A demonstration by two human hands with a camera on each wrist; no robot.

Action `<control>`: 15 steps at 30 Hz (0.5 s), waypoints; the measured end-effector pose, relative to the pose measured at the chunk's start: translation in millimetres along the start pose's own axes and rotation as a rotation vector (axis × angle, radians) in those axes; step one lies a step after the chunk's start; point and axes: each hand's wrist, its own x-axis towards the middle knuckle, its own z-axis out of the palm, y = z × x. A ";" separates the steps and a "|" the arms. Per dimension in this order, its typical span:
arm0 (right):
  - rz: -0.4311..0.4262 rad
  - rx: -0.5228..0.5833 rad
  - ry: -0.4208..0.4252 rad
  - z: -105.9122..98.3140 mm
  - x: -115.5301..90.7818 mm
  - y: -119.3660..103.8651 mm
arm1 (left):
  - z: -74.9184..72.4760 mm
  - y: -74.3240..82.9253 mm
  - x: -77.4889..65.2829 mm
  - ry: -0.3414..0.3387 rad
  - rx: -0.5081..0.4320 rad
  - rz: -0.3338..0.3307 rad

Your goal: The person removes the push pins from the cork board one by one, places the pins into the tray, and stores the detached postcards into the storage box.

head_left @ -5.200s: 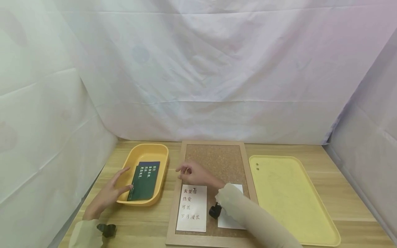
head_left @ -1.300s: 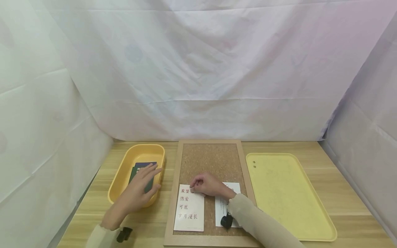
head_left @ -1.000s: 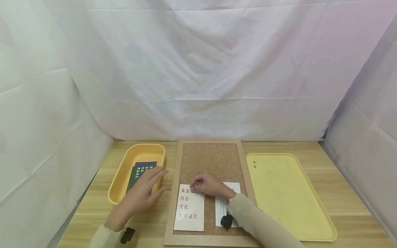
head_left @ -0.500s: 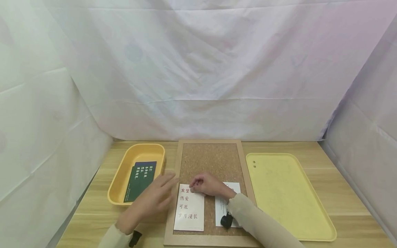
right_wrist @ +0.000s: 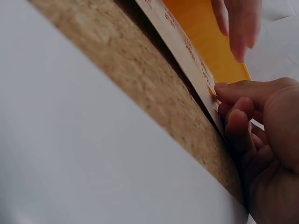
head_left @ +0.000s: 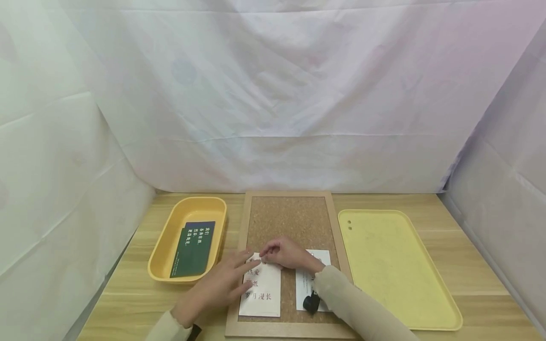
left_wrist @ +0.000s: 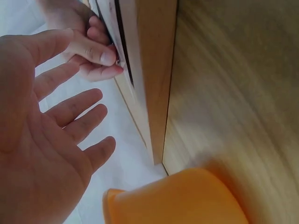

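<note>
My right hand is at the top edge of a white card with red characters, lying on the left of the cork board. Thumb and fingertips pinch a small pushpin there, mostly hidden by the fingers. My left hand reaches over the card's left edge with spread fingers, holding nothing; in the left wrist view its palm faces the right hand. A second white card lies on the board's right side, partly under the right wrist.
At left stands an orange-yellow tray holding a dark green card over a blue-edged one. A flat yellow tray at right bears two small pins near its upper left corner. White cloth hangs behind.
My left hand has moved right, from over the orange-yellow tray to the card. The right hand, earlier above the card, came down to its top edge and has since stayed there.
</note>
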 end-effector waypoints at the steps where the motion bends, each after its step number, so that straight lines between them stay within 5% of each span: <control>1: -0.004 -0.002 0.001 0.0 0.3 0.0 | 0.9 0.8 -0.6 -0.013 -0.001 -0.004; 15: -0.015 0.012 -0.002 0.2 1.0 -0.6 | 10.7 8.2 -8.2 -0.146 0.047 -0.017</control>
